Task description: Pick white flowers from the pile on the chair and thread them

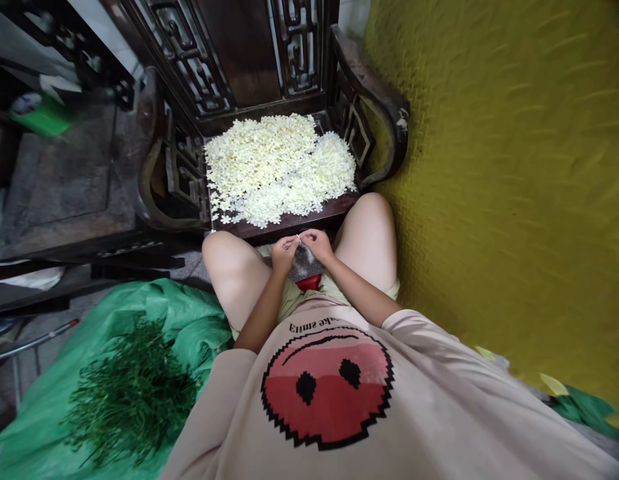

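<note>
Just in front of the dark carved chair (252,57), btwn my bare thighs (239,263), both my hands meet fingertip to fingertip. L hand (285,252) is pinched, thumb against finger, on a small white piece (298,238); R hand (316,245) pinches the same bit from the other side. It's too tiny to tell exactly what it is, tho it sits right where the tips come together, a bit above my lap and near the seat's front edge.

On the chair seat, approx. filling it, lies a big spread of white flowers (262,157), yellower toward the back L, whiter toward the front R. Some loose ones lie at the front L corner. My hands are near the flowers but apart from them.

Btwn my thighs, below the hands, there's a red item (309,283), partly hidden. To my L, a green sheet (182,300) lies bunched up w/ a heap of thin green stems (134,393) on it. Further up on that side is a dark wood worktop (64,173) w/ a green roll (44,115), blurred. To my R, a textured yellow-olive surface (499,167) rises right beside the chair.
</note>
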`<state>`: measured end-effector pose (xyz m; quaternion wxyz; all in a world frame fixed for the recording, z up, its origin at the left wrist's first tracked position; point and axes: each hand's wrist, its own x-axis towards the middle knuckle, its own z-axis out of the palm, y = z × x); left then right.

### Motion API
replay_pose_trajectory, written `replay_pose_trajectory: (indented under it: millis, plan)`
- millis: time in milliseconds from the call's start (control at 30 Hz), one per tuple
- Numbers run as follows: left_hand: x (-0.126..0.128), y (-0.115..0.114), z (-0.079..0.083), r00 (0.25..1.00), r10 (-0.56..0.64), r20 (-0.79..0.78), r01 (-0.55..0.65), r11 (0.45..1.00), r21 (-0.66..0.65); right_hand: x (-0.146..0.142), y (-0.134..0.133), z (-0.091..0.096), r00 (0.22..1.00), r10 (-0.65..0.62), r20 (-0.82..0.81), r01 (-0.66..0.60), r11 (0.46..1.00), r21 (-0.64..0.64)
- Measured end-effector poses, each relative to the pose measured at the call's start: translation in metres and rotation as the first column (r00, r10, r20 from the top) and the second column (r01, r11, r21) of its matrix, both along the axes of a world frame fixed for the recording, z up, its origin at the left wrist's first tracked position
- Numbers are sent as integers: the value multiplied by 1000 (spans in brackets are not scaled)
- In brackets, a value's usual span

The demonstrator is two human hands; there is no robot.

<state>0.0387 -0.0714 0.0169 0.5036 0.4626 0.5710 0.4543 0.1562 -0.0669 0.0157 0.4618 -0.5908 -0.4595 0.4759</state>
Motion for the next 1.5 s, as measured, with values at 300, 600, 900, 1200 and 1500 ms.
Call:
replay_pose_trajectory:
  millis: [300, 600, 900, 1200, 1500]
  plan:
    - [0, 4, -5, 997, 15, 77, -10, 998, -63, -1, -6, 5, 969, 36, 243, -63, 993, 104]
    - [6, -3, 0, 939, 37, -342, 27, 983, 180, -6, -10, 3, 951, 8, 309, -45, 993, 112]
    - [7, -5, 0, 889, 202, -411, -111, 965, 236, -13, -10, -2, 973, -73, 217, 57, 995, 82]
    - [5, -2, -3, 954, 128, -272, -98, 988, 120, -6, -3, -4, 998, 7, 62, -7, 1000, -8]
    - [5, -1, -4, 961, 108, -254, -90, 993, 82, -5, -5, -6, 991, 31, 127, -35, 999, 28]
